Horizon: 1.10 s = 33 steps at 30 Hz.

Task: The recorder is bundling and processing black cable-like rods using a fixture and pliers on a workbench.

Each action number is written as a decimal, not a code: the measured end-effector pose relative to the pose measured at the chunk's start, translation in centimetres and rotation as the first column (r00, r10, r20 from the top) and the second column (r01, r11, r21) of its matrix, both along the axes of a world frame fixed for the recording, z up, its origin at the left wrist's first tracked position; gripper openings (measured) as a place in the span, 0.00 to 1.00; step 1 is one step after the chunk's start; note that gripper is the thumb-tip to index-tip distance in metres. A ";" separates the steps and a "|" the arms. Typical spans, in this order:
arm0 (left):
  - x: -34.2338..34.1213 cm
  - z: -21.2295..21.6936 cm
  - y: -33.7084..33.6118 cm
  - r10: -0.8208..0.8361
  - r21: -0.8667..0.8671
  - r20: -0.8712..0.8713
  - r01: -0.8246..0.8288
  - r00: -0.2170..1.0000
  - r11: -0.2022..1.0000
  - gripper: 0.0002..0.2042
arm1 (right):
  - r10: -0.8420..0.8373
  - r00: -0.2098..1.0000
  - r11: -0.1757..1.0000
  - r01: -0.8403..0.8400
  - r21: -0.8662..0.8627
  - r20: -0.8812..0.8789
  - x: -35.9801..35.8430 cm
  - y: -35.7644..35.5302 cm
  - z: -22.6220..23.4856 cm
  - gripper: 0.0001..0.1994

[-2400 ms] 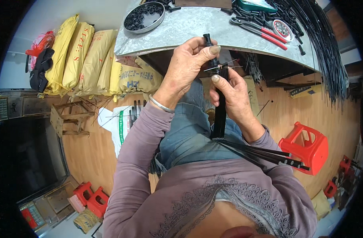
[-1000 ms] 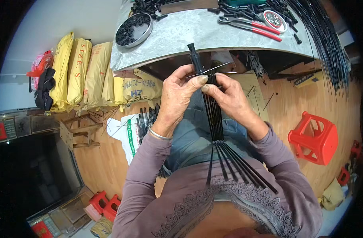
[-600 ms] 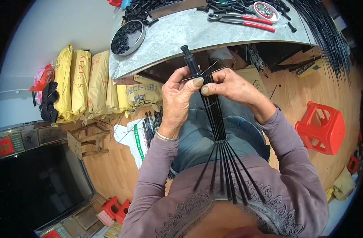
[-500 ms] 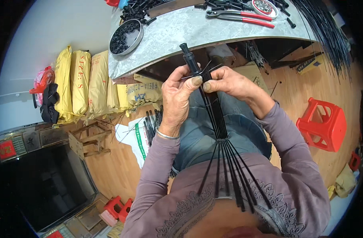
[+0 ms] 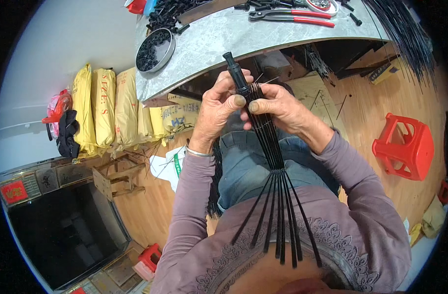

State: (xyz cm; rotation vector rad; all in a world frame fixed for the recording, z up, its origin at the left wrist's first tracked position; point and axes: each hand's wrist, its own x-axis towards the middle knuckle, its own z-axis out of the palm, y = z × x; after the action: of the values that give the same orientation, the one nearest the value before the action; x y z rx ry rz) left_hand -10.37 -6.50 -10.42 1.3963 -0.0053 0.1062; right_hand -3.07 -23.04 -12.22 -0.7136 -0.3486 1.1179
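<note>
Over my lap I hold an umbrella frame (image 5: 270, 149), a bundle of thin black ribs. A ridged black plastic tube (image 5: 234, 69) sits at its upper end, tilted to the upper left. My left hand (image 5: 215, 111) is closed around the lower end of this tube, its thumb in front. Close beside it, my right hand (image 5: 286, 111) pinches the upper part of the ribs between thumb and fingers. The ribs run down toward my chest and fan out below a gathered ring (image 5: 278, 171). A few thin rib ends stick out above my right hand; the fingers behind the frame are partly hidden.
Ahead is a grey marble-patterned table (image 5: 209, 46) with red-handled pliers (image 5: 307, 20), a round dish (image 5: 171, 54) of small black parts and loose black tubes. Long black rods (image 5: 405, 44) overhang its right end. A red stool (image 5: 410, 152) stands right; yellow sacks (image 5: 105, 110) lean left.
The ribs near my right hand are spread a little wider, and their lower ends have swung slightly left. Both hands keep hold of the umbrella frame. The whole view has shifted slightly.
</note>
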 end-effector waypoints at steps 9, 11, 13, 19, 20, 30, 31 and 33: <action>-1.0 1.0 -1.1 0.347 0.398 0.168 -0.386 0.923 0.832 0.22 | -0.183 0.983 0.978 0.182 -0.104 -0.006 -0.3 -0.5 -1.0 0.13; -3.2 2.1 -2.8 0.165 -0.016 0.187 -0.165 0.968 0.986 0.33 | -0.214 0.977 0.969 0.214 -0.124 0.015 0.0 -1.3 -1.3 0.14; -6.0 4.2 -6.1 -0.137 -0.180 0.113 0.156 0.984 0.971 0.42 | -0.245 0.969 0.962 0.245 -0.124 0.012 0.2 -1.3 -1.6 0.15; -5.0 6.0 -8.8 0.083 0.093 0.002 -0.083 0.997 0.992 0.20 | -0.342 0.933 0.920 0.357 -0.162 0.109 0.2 -1.1 -0.8 0.14; -2.8 5.4 -8.5 0.222 0.005 0.022 -0.222 0.975 0.975 0.16 | -0.428 0.885 0.888 0.449 -0.095 0.181 0.5 -0.9 -0.9 0.12; 2.4 2.8 -5.6 0.459 0.176 -0.002 -0.452 0.888 0.875 0.14 | -0.663 0.466 0.629 0.771 0.098 0.586 -0.6 1.6 -0.8 0.11; 2.4 2.8 -5.5 0.460 0.184 -0.003 -0.451 0.888 0.873 0.14 | -0.633 0.397 0.619 0.775 0.127 0.665 -0.6 1.5 -0.7 0.12; 2.3 2.7 -5.4 0.482 0.154 -0.016 -0.474 0.876 0.867 0.15 | -0.601 0.323 0.610 0.777 0.158 0.731 -0.3 1.3 -0.3 0.12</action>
State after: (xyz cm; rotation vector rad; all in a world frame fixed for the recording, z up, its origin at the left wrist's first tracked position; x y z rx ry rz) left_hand -8.11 -11.89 -7.76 1.5224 0.3901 0.4912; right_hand -3.35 -21.70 -12.56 -1.3664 -0.5188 -0.0594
